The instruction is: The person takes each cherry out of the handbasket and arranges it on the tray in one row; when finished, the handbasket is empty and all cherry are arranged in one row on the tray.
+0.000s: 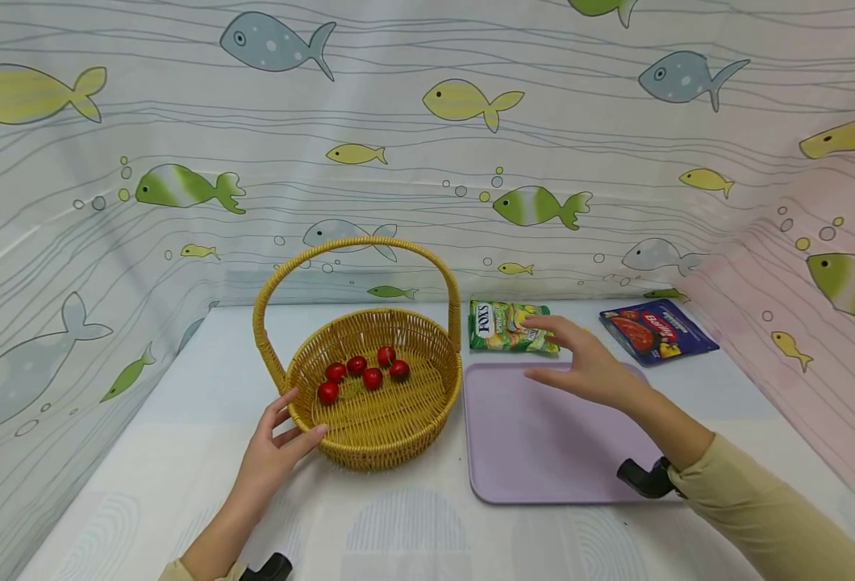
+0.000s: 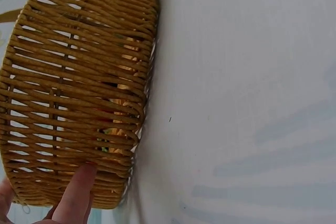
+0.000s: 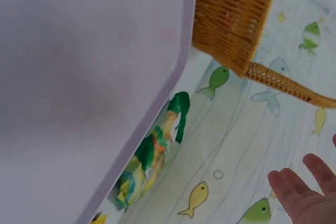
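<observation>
A yellow wicker basket [image 1: 391, 448] with a tall arched handle stands on the table. Several small, shiny red round fruits [image 1: 373, 378] lie inside it, mostly towards the left and back. My left hand [image 1: 275, 448] rests against the basket's front left side. Its thumb and fingers are spread apart at the rim, and in the left wrist view one finger [image 2: 76, 195] touches the woven wall. Over the lilac tray [image 1: 544, 476] hovers my right hand [image 1: 587, 367], thumb and fingers parted with nothing between them.
Behind the tray lies a green Fox's candy bag [image 1: 503, 327]. A dark blue Barilla pouch [image 1: 660, 331] is at the back right. Fish-printed sheeting [image 1: 413, 186] walls the table at the back and both sides.
</observation>
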Available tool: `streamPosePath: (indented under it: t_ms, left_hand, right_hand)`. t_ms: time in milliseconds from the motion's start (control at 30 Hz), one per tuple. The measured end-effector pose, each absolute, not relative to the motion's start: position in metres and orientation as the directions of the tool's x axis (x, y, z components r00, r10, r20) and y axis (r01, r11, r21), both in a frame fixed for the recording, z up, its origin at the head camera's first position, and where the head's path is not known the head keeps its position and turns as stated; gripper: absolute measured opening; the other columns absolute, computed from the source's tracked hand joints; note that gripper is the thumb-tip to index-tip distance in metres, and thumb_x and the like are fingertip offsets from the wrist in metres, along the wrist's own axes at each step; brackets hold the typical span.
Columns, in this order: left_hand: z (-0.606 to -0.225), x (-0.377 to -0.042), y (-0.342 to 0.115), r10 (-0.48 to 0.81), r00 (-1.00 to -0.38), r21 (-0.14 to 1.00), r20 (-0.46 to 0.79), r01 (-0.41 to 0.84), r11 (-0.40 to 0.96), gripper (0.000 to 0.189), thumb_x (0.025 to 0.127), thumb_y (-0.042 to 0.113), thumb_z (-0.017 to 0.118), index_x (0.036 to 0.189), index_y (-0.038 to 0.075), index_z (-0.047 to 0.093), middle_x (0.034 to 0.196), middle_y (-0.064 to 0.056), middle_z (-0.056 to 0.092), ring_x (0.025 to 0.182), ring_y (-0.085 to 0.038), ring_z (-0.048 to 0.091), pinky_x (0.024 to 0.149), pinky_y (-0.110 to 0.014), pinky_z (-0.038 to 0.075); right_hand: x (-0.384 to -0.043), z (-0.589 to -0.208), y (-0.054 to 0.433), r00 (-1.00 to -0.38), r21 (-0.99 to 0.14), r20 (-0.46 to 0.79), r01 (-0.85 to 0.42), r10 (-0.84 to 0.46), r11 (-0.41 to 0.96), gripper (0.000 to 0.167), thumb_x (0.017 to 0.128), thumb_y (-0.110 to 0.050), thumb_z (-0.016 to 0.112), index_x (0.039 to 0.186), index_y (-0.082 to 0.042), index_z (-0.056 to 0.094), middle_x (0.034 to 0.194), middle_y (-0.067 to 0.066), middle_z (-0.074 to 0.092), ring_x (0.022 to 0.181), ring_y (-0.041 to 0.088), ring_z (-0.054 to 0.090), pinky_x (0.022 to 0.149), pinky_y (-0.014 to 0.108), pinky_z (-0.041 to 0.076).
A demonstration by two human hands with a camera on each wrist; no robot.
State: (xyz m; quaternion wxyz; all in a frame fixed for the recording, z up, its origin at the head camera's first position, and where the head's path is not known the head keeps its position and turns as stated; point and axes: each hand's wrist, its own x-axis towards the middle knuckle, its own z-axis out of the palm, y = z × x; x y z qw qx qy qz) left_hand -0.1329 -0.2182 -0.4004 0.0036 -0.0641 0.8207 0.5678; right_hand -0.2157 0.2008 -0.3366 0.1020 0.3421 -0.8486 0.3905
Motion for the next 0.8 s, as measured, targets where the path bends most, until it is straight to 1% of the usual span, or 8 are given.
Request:
streamPosePath:
  t_ms: [33, 100, 233, 300, 367, 600, 800]
  left_hand:
    - [-0.401, -0.133, -0.218, -0.102, -0.992, 0.932, -0.079, -0.110, 0.346, 0.076, 0.088, 0.029, 0.066, 0.148, 0.019, 0.020, 0.144, -0.024, 0.021, 0.122, -0.042, 0.040, 0.090, -0.049, 0.044]
    - [-0.401, -0.133, -0.219, -0.105, -0.991, 0.931, -0.081, -0.113, 0.348, 0.076, 0.088, 0.030, 0.066, 0.148, 0.019, 0.020, 0.144, -0.024, 0.021, 0.122, -0.042, 0.040, 0.090, -0.049, 0.044]
    - [-0.401, -0.132, -0.218, -0.110, -0.990, 0.929, -0.085, -0.119, 0.349, 0.076, 0.088, 0.030, 0.066, 0.148, 0.019, 0.020, 0.144, -0.024, 0.021, 0.122, -0.042, 0.040, 0.091, -0.050, 0.043]
    - [-0.400, -0.132, -0.218, -0.111, -0.990, 0.929, -0.087, -0.121, 0.350, 0.077, 0.088, 0.031, 0.066, 0.148, 0.019, 0.019, 0.144, -0.024, 0.021, 0.122, -0.042, 0.040, 0.091, -0.050, 0.043]
    - [-0.400, -0.132, -0.218, -0.110, -0.990, 0.929, -0.088, -0.121, 0.349, 0.077, 0.088, 0.031, 0.066, 0.148, 0.019, 0.019, 0.144, -0.024, 0.021, 0.123, -0.042, 0.040, 0.091, -0.050, 0.043]
    - [-0.399, -0.132, -0.217, -0.112, -0.989, 0.930, -0.093, -0.126, 0.344, 0.077, 0.088, 0.031, 0.066, 0.147, 0.019, 0.020, 0.143, -0.023, 0.021, 0.122, -0.041, 0.041, 0.091, -0.048, 0.044]
    - [-0.399, -0.133, -0.217, -0.116, -0.988, 0.931, -0.098, -0.132, 0.340, 0.076, 0.088, 0.030, 0.066, 0.147, 0.019, 0.020, 0.143, -0.023, 0.021, 0.122, -0.040, 0.041, 0.090, -0.047, 0.044]
  right_hand:
    - [-0.213, -0.332, 0.196, -0.739, -0.597, 0.441, -0.665, -0.508, 0.449, 0.059, 0.077, -0.009, 0.077, 0.129, -0.005, 0.050, 0.130, 0.014, 0.050, 0.122, 0.029, 0.044, 0.095, 0.047, 0.040]
    - [-0.215, -0.330, 0.190, -0.726, -0.605, 0.443, -0.675, -0.526, 0.422, 0.058, 0.077, -0.009, 0.077, 0.128, -0.005, 0.050, 0.131, 0.014, 0.049, 0.122, 0.029, 0.044, 0.096, 0.047, 0.040]
    - [-0.216, -0.325, 0.179, -0.727, -0.634, 0.413, -0.662, -0.548, 0.400, 0.058, 0.077, -0.009, 0.077, 0.129, -0.006, 0.051, 0.132, 0.011, 0.048, 0.123, 0.026, 0.044, 0.098, 0.043, 0.039]
    - [-0.220, -0.326, 0.175, -0.726, -0.643, 0.397, -0.656, -0.561, 0.395, 0.058, 0.078, -0.013, 0.077, 0.130, -0.009, 0.051, 0.132, 0.007, 0.049, 0.123, 0.023, 0.044, 0.098, 0.042, 0.039]
    - [-0.221, -0.323, 0.169, -0.720, -0.642, 0.390, -0.659, -0.574, 0.391, 0.058, 0.078, -0.014, 0.076, 0.130, -0.009, 0.051, 0.131, 0.007, 0.050, 0.122, 0.022, 0.045, 0.098, 0.041, 0.039]
    - [-0.226, -0.316, 0.149, -0.670, -0.637, 0.403, -0.695, -0.624, 0.335, 0.057, 0.079, -0.013, 0.076, 0.129, -0.007, 0.051, 0.130, 0.006, 0.052, 0.121, 0.020, 0.046, 0.096, 0.036, 0.041]
    - [-0.231, -0.311, 0.132, -0.616, -0.605, 0.416, -0.737, -0.670, 0.302, 0.054, 0.078, -0.009, 0.076, 0.127, -0.005, 0.053, 0.126, 0.010, 0.054, 0.118, 0.023, 0.048, 0.094, 0.038, 0.043]
